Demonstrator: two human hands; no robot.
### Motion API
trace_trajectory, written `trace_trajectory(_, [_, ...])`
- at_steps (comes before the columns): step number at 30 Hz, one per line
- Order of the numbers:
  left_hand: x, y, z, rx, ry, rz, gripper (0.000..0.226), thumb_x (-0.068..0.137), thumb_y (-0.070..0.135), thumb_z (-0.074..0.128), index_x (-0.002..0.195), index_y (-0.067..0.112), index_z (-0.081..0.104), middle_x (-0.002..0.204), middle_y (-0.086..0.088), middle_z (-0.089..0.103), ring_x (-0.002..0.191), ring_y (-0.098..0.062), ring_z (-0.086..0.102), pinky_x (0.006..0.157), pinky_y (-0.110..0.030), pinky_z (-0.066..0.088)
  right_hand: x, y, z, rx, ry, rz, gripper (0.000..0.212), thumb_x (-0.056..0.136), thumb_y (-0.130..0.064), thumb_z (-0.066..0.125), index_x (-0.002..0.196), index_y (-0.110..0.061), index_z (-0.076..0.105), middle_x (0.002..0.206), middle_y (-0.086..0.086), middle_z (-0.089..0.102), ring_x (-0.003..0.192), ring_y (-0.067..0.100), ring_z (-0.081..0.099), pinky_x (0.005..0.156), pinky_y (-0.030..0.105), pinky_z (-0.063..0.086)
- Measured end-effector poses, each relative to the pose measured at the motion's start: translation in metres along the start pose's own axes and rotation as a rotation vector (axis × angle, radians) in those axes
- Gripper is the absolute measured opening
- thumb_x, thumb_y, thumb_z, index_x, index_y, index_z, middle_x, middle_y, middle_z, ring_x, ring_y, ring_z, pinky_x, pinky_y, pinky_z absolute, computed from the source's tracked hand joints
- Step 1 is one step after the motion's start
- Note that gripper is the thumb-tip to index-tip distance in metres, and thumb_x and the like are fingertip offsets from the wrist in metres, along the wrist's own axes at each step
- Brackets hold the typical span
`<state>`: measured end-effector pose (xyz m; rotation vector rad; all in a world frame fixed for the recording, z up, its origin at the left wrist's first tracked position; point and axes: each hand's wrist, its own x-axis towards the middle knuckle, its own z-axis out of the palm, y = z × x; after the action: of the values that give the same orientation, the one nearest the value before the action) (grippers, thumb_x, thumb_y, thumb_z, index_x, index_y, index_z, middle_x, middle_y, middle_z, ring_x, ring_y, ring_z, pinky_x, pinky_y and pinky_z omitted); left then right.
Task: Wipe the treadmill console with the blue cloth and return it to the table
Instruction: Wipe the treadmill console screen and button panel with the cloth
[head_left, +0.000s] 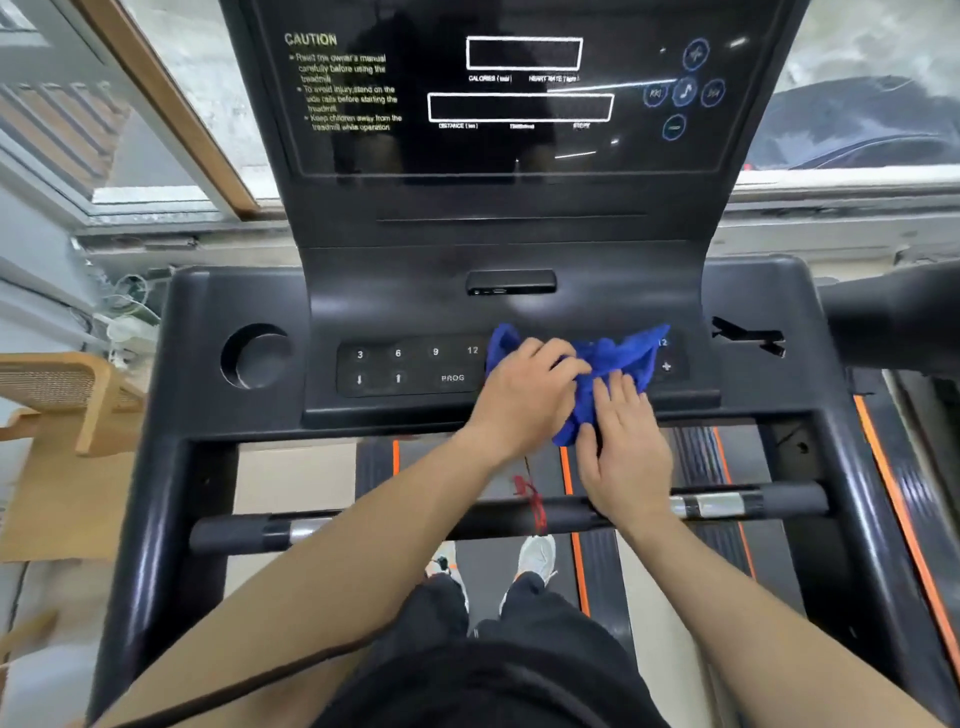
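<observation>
The blue cloth (618, 358) lies bunched on the black treadmill console (415, 306), over the middle and right of the button panel. My left hand (524, 395) grips the cloth's left part with curled fingers. My right hand (623, 447) lies on the cloth's lower edge with straight fingers, thumb under the hanging corner. The buttons 3, 6, 9, 12 and PROG (452, 378) show to the left of the cloth. The table is not in view.
Above the panel rises a dark display screen (519, 88) with a caution text. A round cup holder (254, 356) sits at the console's left. A crossbar handle (363, 525) runs below my wrists. A wooden chair (57, 395) stands at the left, windows behind.
</observation>
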<state>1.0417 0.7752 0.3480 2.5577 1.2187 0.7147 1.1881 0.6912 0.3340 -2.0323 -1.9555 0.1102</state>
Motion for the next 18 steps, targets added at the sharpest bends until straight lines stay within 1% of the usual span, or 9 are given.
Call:
trace_trajectory(3, [-0.049, -0.052, -0.038, -0.018, 0.125, -0.14, 0.023, 0.091, 0.017, 0.056, 0.106, 0.012, 0.073, 0.107, -0.007, 0.066, 0.091, -0.029, 0.06, 0.087, -0.041, 0.05, 0.014, -0.07, 0.015, 0.0, -0.058, -0.147, 0.053, 0.087, -0.026, 0.047, 0.129, 0.004, 0.062, 0.137, 0.027, 0.059, 0.128, 0.042, 0.055, 0.11, 0.051, 0.042])
trace_trajectory(6, [-0.093, -0.099, -0.076, 0.052, 0.242, -0.381, 0.022, 0.092, 0.012, 0.057, 0.107, 0.011, 0.073, 0.109, -0.008, 0.065, 0.095, -0.028, 0.058, 0.092, -0.035, 0.046, 0.038, -0.153, 0.033, 0.021, -0.102, -0.268, 0.054, 0.085, -0.03, 0.05, 0.125, 0.002, 0.066, 0.131, 0.026, 0.063, 0.121, 0.04, 0.062, 0.107, 0.047, 0.046])
trace_trajectory(9, [-0.123, -0.116, -0.098, 0.104, 0.273, -0.55, 0.022, 0.092, 0.005, 0.061, 0.11, 0.01, 0.073, 0.113, -0.009, 0.065, 0.1, -0.029, 0.058, 0.094, -0.032, 0.043, 0.039, -0.201, 0.044, 0.012, -0.162, -0.367, 0.057, 0.086, -0.033, 0.047, 0.128, 0.001, 0.065, 0.133, 0.025, 0.063, 0.124, 0.038, 0.061, 0.109, 0.046, 0.044])
trace_trajectory(11, [-0.13, -0.112, -0.099, 0.13, 0.276, -0.603, 0.024, 0.094, 0.008, 0.057, 0.111, 0.009, 0.073, 0.114, -0.008, 0.066, 0.102, -0.03, 0.057, 0.094, -0.034, 0.045, 0.034, -0.201, 0.044, -0.016, -0.179, -0.45, 0.058, 0.087, -0.033, 0.047, 0.13, 0.001, 0.063, 0.135, 0.025, 0.061, 0.126, 0.037, 0.059, 0.112, 0.046, 0.042])
trace_trajectory(14, [-0.12, -0.093, -0.088, 0.147, 0.297, -0.601, 0.03, 0.093, 0.015, 0.049, 0.106, 0.008, 0.074, 0.111, -0.008, 0.069, 0.096, -0.031, 0.059, 0.091, -0.03, 0.042, 0.034, -0.168, 0.035, -0.063, -0.163, -0.563, 0.056, 0.087, -0.033, 0.049, 0.13, -0.001, 0.064, 0.135, 0.022, 0.062, 0.127, 0.033, 0.059, 0.113, 0.045, 0.04])
trace_trajectory(16, [-0.102, -0.078, -0.074, 0.117, 0.281, -0.558, 0.03, 0.093, 0.017, 0.049, 0.106, 0.01, 0.075, 0.111, -0.007, 0.07, 0.094, -0.031, 0.06, 0.089, -0.03, 0.043, 0.041, -0.134, 0.026, -0.091, -0.14, -0.565, 0.054, 0.088, -0.033, 0.05, 0.13, -0.003, 0.065, 0.136, 0.019, 0.063, 0.127, 0.031, 0.06, 0.114, 0.045, 0.039])
trace_trajectory(18, [-0.076, -0.061, -0.057, 0.078, 0.231, -0.521, 0.03, 0.094, 0.019, 0.05, 0.109, 0.012, 0.075, 0.114, -0.005, 0.069, 0.096, -0.03, 0.06, 0.089, -0.033, 0.046, 0.052, -0.094, 0.015, -0.118, -0.109, -0.507, 0.052, 0.091, -0.034, 0.047, 0.13, -0.004, 0.065, 0.137, 0.017, 0.063, 0.126, 0.03, 0.06, 0.114, 0.046, 0.037])
